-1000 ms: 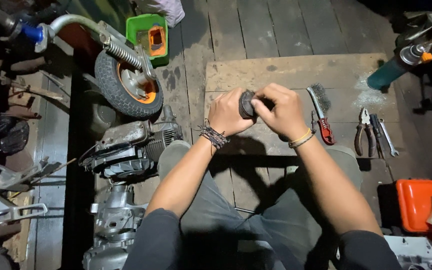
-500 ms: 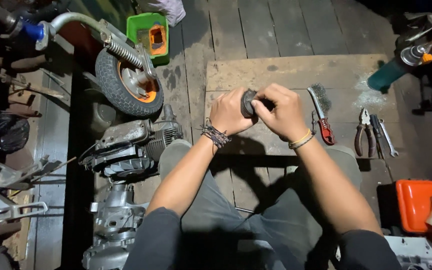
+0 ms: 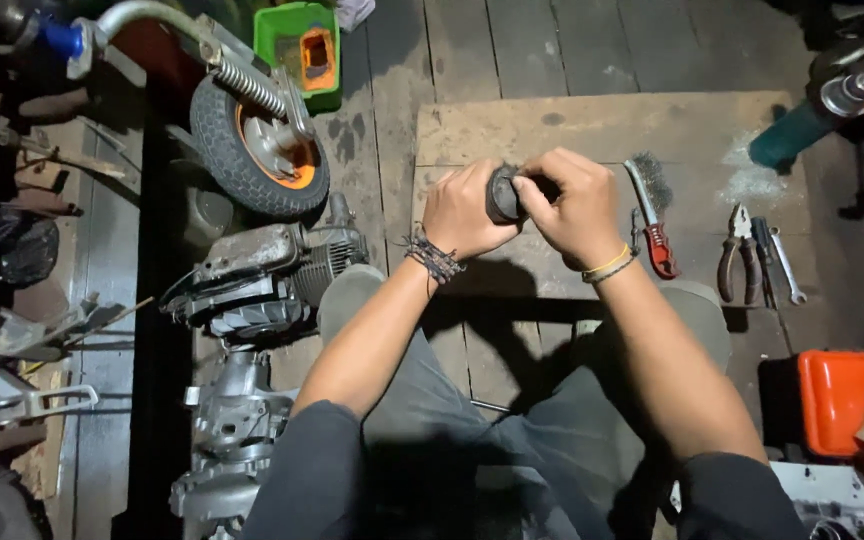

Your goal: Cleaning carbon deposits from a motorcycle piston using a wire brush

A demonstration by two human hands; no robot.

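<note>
Nearest to us are our own knees in dark grey trousers (image 3: 472, 430), with both forearms reaching forward over them. Our left hand (image 3: 464, 208) is curled around a small, dark, round part (image 3: 502, 193), fingers closed on its left side, a dark beaded bracelet (image 3: 432, 257) at the wrist. Our right hand (image 3: 574, 205) closes on the same part from the right, fingertips pinched against its face, a yellow band (image 3: 607, 265) on the wrist. The part sits between the two hands, held just above a worn wooden board (image 3: 592, 130) that lies on the plank floor. Just beside the right hand on that board lies a wire brush (image 3: 651, 210) with a red handle. Further right, off the board's edge, are pliers (image 3: 738, 255) and a slim wrench (image 3: 784, 265), and nearer to us on that side an orange plastic container (image 3: 845, 398). To our left stands a grey engine block (image 3: 262, 275), and beyond it a small wheel (image 3: 257, 150) with an orange hub and a coil spring. Farthest off sits a green box (image 3: 299, 50) with an orange insert.
</note>
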